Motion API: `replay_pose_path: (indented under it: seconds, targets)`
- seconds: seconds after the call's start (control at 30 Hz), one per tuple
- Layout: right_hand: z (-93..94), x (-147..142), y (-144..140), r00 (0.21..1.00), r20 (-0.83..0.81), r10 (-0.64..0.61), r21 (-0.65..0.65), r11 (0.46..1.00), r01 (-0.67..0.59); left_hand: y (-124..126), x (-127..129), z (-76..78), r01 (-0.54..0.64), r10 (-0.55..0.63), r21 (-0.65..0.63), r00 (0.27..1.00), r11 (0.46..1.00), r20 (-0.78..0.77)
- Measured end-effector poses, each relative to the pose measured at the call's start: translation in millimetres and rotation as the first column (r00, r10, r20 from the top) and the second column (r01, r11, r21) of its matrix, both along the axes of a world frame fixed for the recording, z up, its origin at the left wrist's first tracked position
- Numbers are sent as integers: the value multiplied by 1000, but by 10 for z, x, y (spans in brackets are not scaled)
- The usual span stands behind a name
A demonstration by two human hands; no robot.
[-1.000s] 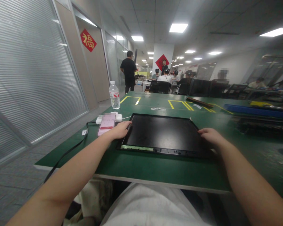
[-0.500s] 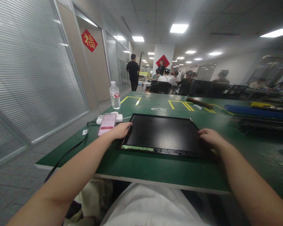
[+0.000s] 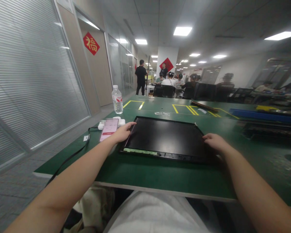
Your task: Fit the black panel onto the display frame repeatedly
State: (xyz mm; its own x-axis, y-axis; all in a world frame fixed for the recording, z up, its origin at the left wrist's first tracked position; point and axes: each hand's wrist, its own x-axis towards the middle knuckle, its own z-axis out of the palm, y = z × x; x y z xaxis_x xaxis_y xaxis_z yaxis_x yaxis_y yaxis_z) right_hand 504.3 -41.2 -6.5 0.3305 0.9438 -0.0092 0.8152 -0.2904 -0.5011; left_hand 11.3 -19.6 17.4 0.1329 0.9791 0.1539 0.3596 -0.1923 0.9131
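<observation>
In front of me a black flat screen panel [image 3: 165, 136] lies face up on the green table [image 3: 160, 181]. A strip of green circuit board [image 3: 140, 151] shows along its near edge, at the left. My left hand [image 3: 124, 132] is closed on the panel's left edge, thumb on top. On the opposite side my right hand [image 3: 214, 141] grips the right edge, its thumb and fingers bent round the frame. The undersides of the fingers are hidden by the panel and the hands.
Left of the panel lie a phone [image 3: 109, 129] and a white adapter [image 3: 121, 122], with a black cable [image 3: 80, 150] trailing off the edge. A water bottle [image 3: 117, 100] stands behind them. Blue and dark bars [image 3: 264, 116] lie at the right. People sit and stand farther back.
My left hand has slid slightly up along the panel's left edge. The right hand keeps its hold. A standing person in the background has shifted right with a long pole.
</observation>
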Motion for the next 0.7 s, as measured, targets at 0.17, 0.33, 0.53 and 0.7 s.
replay_pose_path:
  seconds: [0.17, 0.33, 0.53, 0.7]
  targets:
    - [-16, 0, 3, 1000, 13, -2, 9, 1000, 2, -70, 107, 110, -48, 93, -156, 951, 987, 295]
    - [-28, 2, 11, 1000, 29, 11, 15, 1000, -12, -96, 152, 162, -105, 181, -214, 907, 971, 380]
    - [-51, -8, 14, 999, 31, 22, 23, 999, -23, -113, 191, 198, -197, 292, -263, 870, 945, 397]
    - [-69, -30, 5, 1000, -4, 30, 12, 999, -30, -133, 210, 220, -251, 354, -317, 876, 914, 328]
